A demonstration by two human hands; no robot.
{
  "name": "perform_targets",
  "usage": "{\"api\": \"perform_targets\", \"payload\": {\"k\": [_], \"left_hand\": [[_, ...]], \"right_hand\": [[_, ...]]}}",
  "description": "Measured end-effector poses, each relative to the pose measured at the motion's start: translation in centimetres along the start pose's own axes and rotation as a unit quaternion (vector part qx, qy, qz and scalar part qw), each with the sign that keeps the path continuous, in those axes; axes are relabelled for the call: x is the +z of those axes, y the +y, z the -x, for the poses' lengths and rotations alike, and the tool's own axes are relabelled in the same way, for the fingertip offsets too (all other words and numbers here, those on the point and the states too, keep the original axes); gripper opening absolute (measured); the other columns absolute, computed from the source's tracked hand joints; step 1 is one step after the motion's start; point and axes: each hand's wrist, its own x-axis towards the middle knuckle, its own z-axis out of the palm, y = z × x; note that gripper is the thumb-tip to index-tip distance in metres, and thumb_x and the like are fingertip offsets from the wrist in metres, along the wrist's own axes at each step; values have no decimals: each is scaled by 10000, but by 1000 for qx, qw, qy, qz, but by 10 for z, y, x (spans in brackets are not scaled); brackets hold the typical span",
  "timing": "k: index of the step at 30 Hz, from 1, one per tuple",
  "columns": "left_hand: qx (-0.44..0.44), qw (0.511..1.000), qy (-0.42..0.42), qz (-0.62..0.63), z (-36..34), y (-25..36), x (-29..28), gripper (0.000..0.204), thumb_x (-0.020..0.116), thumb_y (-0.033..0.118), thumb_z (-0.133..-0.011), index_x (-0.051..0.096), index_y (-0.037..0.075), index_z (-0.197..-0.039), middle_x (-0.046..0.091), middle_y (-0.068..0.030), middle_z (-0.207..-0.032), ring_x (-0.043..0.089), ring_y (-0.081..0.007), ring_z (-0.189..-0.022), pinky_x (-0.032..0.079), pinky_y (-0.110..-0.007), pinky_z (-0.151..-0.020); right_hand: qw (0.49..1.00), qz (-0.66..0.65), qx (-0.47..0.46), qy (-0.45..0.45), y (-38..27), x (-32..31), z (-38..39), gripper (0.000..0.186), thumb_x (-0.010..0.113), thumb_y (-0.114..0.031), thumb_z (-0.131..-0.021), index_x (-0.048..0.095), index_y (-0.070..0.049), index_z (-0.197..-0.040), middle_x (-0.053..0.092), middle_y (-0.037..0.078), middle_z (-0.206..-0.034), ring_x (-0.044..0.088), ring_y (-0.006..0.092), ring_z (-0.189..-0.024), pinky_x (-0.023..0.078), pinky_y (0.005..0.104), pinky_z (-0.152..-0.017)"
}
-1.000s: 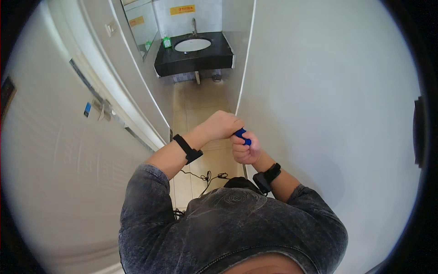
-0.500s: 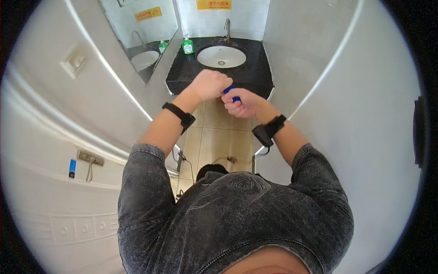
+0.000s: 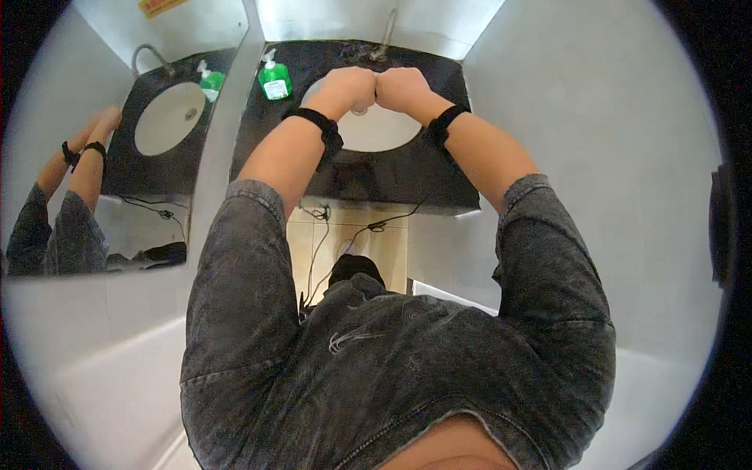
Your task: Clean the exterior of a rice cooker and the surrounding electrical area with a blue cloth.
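Observation:
Over the white oval sink basin (image 3: 384, 133), my left hand (image 3: 348, 88) and my right hand (image 3: 403, 88) meet with knuckles together, both closed. What they grip is hidden behind the fingers; the small blue thing seen earlier does not show. A curved metal faucet (image 3: 388, 33) rises just beyond the hands. Left of my left hand stands a green pump soap bottle (image 3: 275, 81) with a white top. Black straps (image 3: 446, 124) circle both my wrists.
A black countertop (image 3: 360, 178) surrounds the basin. On the left wall, a mirror (image 3: 168, 176) reflects my arms, the basin and the bottle. Pale walls (image 3: 580, 141) close in on the right. Dark cables (image 3: 379, 225) hang below the counter's front edge over the tiled floor.
I have come closer to the counter, and both hands now reach over the basin. The blue thing between my hands has gone out of sight. More of the mirror is in view.

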Motion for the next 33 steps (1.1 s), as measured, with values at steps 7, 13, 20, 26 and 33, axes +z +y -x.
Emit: {"api": "perform_targets", "payload": {"k": [7, 13, 20, 26, 33], "left_hand": [[-109, 937, -83, 321, -68, -48, 83, 174, 653, 170, -752, 687, 60, -883, 656, -106, -773, 614, -261, -663, 477, -396, -578], [-240, 684, -229, 650, -75, -61, 100, 168, 657, 176, -811, 521, 169, -712, 378, 63, -554, 306, -77, -430, 233, -265, -378], [-252, 450, -279, 810, -69, -81, 127, 196, 601, 161, -885, 455, 182, -756, 355, 90, -550, 273, -32, -421, 191, -202, -350], [-184, 587, -239, 751, -61, -52, 116, 158, 616, 193, -892, 514, 137, -785, 451, 36, -559, 397, -97, -413, 299, -240, -393], [108, 929, -259, 240, -17, 17, 66, 368, 730, 315, -753, 684, 17, -964, 692, -238, -940, 667, -398, -915, 511, -450, -797]], "right_hand": [[984, 55, -169, 8, 41, 65, -73, 160, 655, -260, -770, 705, -108, -771, 708, 100, -755, 708, 285, -731, 555, 398, -593], [971, 33, -229, 68, 56, 101, -103, 116, 604, -229, -820, 657, -135, -777, 700, 84, -747, 704, 287, -707, 551, 400, -578], [963, 35, -233, 135, 47, 124, -110, 71, 620, -223, -782, 596, -158, -767, 647, 23, -701, 669, 217, -683, 534, 335, -592], [988, -10, -135, 74, 61, 124, -76, 64, 624, -187, -803, 615, -123, -800, 650, 60, -766, 667, 274, -748, 538, 396, -639], [958, -248, 140, 27, 23, 84, 111, 206, 676, -252, -804, 640, -81, -915, 648, 165, -915, 632, 355, -898, 520, 451, -756]]}}
